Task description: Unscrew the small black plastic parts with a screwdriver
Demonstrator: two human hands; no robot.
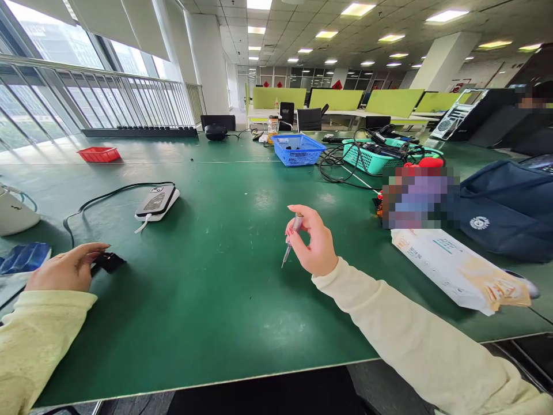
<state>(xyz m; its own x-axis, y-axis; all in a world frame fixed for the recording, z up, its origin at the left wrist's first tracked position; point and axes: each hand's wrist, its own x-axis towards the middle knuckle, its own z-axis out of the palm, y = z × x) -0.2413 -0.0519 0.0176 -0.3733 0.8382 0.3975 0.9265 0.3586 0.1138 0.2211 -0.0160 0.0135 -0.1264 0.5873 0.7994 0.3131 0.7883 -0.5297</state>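
Observation:
My right hand (314, 242) is raised over the green table (207, 323), closed around a small screwdriver (287, 251) with a clear handle. Its thin metal tip points down and a little to the left. At the left, my left hand (64, 270) has its fingers curled over a small black object (111, 263) low at the tabletop. What kind of object it is cannot be made out, and my fingers hide part of it. Beside that hand lies a blue and white cloth-like item (25, 257).
A white and grey device (156, 202) with a black cable lies left of centre. Farther back are a red tray (99, 154), a blue basket (298, 151) and a teal basket (367, 160) of cables. A tissue pack (453, 268) and a dark blue bag (510, 207) lie at the right.

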